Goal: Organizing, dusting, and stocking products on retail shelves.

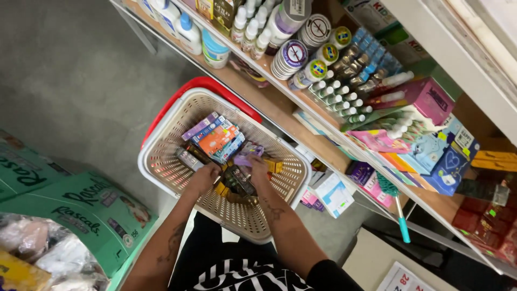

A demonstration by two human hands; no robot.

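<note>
While both hands reach into the beige plastic lattice basket (161,161) with red handle, the left hand (202,179) rests loosely on small dark boxes (237,180); the right hand (257,166) grips a purple packet (246,153) beside orange and blue cartons (215,137).

The basket (161,161) at the frame's middle is matt beige perforated plastic with a glossy red handle (215,89). The small boxes (212,137) inside look like glossy printed card. Upper right, the shelf (280,102) is bare, matt wood; the floor (70,81) is rough grey concrete.
</note>
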